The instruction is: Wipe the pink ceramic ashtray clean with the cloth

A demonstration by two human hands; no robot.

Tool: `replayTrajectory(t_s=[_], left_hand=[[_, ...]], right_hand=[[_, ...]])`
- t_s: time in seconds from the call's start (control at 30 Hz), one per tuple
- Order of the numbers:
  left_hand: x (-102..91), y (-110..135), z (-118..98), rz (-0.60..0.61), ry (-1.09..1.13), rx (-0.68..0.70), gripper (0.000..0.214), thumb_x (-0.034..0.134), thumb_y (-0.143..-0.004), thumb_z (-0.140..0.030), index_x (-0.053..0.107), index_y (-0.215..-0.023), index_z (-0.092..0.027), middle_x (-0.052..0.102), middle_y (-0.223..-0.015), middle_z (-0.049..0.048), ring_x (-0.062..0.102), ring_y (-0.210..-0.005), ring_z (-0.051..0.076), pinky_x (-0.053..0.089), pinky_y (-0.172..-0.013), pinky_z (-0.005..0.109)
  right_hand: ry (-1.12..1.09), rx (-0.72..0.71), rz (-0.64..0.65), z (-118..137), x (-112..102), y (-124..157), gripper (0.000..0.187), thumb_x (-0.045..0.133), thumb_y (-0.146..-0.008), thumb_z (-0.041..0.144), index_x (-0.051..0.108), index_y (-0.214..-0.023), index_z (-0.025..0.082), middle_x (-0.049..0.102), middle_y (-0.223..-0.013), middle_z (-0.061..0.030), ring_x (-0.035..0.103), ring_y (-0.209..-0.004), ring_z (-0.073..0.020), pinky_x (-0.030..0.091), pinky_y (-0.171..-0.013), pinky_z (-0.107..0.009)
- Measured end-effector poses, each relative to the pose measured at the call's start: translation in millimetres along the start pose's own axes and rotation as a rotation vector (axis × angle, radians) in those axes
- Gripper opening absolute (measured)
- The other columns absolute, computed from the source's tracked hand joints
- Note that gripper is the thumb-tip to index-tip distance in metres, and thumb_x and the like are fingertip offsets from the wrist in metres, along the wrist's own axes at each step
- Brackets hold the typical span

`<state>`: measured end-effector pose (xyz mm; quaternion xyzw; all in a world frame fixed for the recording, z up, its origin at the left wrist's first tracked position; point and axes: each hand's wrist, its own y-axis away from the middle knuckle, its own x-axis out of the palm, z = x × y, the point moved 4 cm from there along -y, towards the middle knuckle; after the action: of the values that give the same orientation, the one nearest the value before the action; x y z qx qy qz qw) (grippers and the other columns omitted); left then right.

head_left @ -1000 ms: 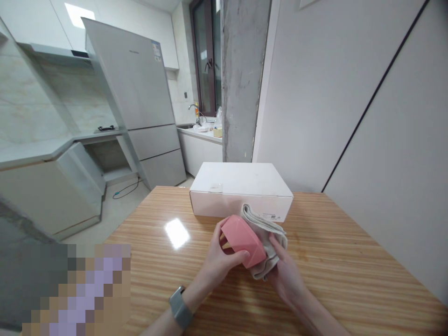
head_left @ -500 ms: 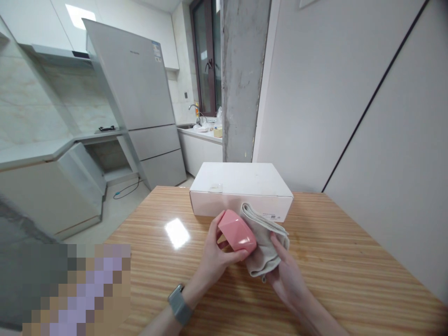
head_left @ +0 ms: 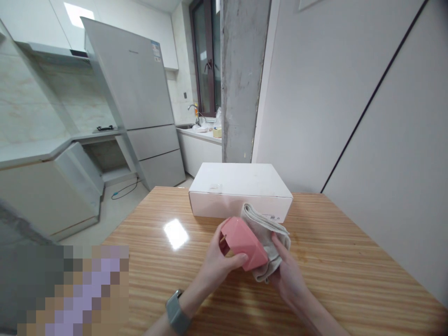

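My left hand (head_left: 217, 265) grips a pink faceted plastic object (head_left: 243, 242) just above the wooden table (head_left: 350, 275); thumb and fingers wrap round its lower edge. My right hand (head_left: 289, 275) holds a folded beige cloth (head_left: 269, 238) pressed against the pink object's right side. A grey watch sits on my left wrist. Both hands hover near the table's middle, just in front of a white cardboard box (head_left: 241, 186).
The white box lies closed at the table's far edge. A concrete pillar (head_left: 243, 79) and white wall stand behind it. To the left are a grey fridge (head_left: 140, 98), kitchen counters and a sink by the window. A blurred patch covers the lower left.
The pink object turned in my left hand, first tilting up and away, then coming back down, while the cloth in my right hand rubbed along its side.
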<state>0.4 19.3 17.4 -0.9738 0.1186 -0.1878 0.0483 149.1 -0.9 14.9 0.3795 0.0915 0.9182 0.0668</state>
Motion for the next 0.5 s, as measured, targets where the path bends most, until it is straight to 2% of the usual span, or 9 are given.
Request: replayTrajectory(t_s=[0.07,0.17,0.5], left_hand=[[-1.2,-0.5,1.1,0.004,-0.051,-0.045,0.09,0.084,-0.054,-0.029,0.043,-0.133,-0.022,0.062,-0.117,0.0094,0.061,-0.101,0.024,0.052,-0.082,0.031],[-5.0,-1.4,-2.4,-0.062,-0.108,-0.051,0.087,0.083,-0.053,-0.027,0.045,-0.131,-0.022,0.062,-0.115,0.0089,0.062,-0.097,0.024,0.053,-0.076,0.031],[-10.2,-1.3,-12.3,-0.26,-0.198,0.064,0.095,0.085,-0.055,-0.022,0.036,-0.137,-0.023,0.057,-0.124,0.0109,0.06,-0.106,0.025,0.054,-0.085,0.034]], right_hand=[[0.001,0.04,-0.02,-1.6,-1.6,0.2,0.031,0.078,-0.069,0.042,0.076,-0.091,0.021,0.079,-0.087,-0.0048,0.074,-0.084,-0.0279,0.059,-0.071,-0.035],[-0.026,0.087,0.0,-3.2,-1.0,0.3,0.035,0.08,-0.068,0.042,0.075,-0.095,0.021,0.079,-0.092,-0.0049,0.073,-0.087,-0.0275,0.06,-0.072,-0.034],[-0.173,0.144,-0.042,-0.8,10.8,4.7,0.029,0.072,-0.077,0.036,0.073,-0.101,0.019,0.076,-0.104,-0.0069,0.068,-0.104,-0.0287,0.056,-0.089,-0.041]])
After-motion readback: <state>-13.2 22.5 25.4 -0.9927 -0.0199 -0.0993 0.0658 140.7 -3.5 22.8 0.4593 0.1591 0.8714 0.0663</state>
